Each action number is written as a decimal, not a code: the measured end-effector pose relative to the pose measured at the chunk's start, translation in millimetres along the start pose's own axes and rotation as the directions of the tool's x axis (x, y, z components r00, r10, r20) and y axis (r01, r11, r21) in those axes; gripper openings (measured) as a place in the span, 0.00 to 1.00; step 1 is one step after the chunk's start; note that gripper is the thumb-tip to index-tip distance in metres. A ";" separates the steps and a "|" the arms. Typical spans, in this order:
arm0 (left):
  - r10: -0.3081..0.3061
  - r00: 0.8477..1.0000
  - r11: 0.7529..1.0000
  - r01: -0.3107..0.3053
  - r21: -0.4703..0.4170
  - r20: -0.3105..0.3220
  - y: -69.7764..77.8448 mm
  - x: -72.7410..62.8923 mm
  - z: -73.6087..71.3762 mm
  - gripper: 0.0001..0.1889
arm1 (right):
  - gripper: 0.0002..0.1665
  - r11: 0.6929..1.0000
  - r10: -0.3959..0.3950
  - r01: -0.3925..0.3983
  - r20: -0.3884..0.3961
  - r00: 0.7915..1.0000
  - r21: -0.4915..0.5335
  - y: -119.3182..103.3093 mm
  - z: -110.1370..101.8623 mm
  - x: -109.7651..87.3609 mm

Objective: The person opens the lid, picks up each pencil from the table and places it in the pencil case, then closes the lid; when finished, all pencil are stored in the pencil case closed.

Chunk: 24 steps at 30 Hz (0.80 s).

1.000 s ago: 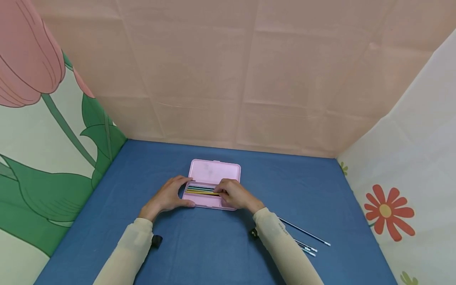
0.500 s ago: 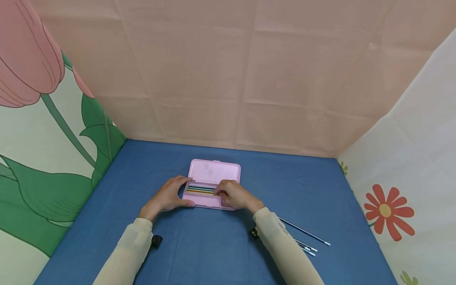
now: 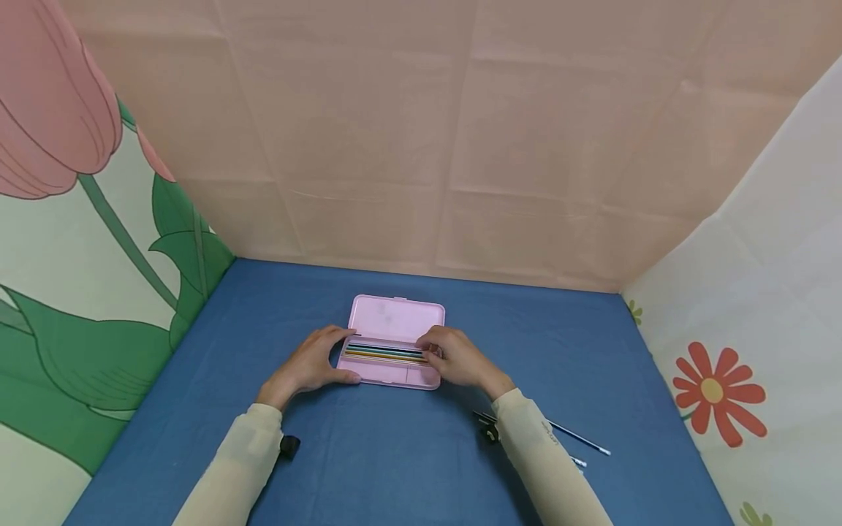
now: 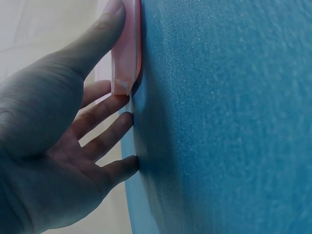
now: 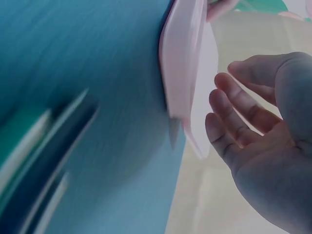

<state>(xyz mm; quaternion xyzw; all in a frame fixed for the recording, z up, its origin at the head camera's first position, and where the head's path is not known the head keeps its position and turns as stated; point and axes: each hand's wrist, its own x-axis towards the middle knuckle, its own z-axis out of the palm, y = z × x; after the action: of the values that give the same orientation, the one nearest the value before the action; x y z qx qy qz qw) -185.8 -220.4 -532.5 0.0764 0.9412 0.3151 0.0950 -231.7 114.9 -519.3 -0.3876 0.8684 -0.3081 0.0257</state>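
A pink pencil case (image 3: 373,371) lies on the blue cloth with its lid (image 3: 396,315) raised at the back. Several coloured pencils (image 3: 388,355) lie side by side in its long compartment. My left hand (image 3: 312,361) holds the case's left end, thumb on the front side and fingers toward the rear corner. Over the right end, my right hand (image 3: 458,358) is held with loosely bent fingers. In the right wrist view, that hand (image 5: 263,112) shows nothing between its fingers and stands apart from the case (image 5: 181,58).
More pencils (image 3: 579,437) lie on the cloth beside and partly under my right forearm, blurred in the right wrist view. A blue cloth (image 3: 368,467) covers the table. A beige sheet (image 3: 421,146) hangs behind, with printed sheets on both sides.
My right hand has let go of the pencils and drawn back to the right, uncovering the case's small right compartment. The left hand stays in place.
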 end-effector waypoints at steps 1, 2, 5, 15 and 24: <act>0.002 1.000 1.000 -0.002 -0.001 0.001 0.4 0.2 0.1 0.52 | 0.14 1.000 0.002 -0.002 -0.008 1.000 -0.001 2.0 -2.8 -5.9; 0.005 1.000 1.000 -0.005 0.001 0.001 0.7 0.3 0.2 0.52 | 0.14 1.000 0.006 -0.006 -0.013 1.000 0.002 3.9 -5.7 -12.1; 0.001 1.000 1.000 -0.001 -0.006 0.001 1.6 0.2 -0.2 0.52 | 0.15 1.000 0.031 -0.031 -0.019 0.999 -0.004 11.1 -14.1 -31.4; 0.009 1.000 1.000 -0.009 -0.006 -0.009 2.1 0.0 -1.6 0.52 | 0.16 0.988 0.131 -0.136 -0.072 0.989 -0.072 32.6 -38.0 -90.5; 0.010 1.000 1.000 -0.010 -0.009 -0.004 1.5 0.5 -0.1 0.52 | 0.19 0.974 0.195 -0.205 -0.105 0.975 -0.094 45.2 -55.3 -143.1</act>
<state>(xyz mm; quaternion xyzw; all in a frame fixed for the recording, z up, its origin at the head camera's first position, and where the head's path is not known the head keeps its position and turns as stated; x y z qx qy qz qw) -186.3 -219.2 -531.6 0.0799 0.9397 0.3197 0.0917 -177.2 265.0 -527.5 -0.2838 0.9183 -0.2761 -0.0051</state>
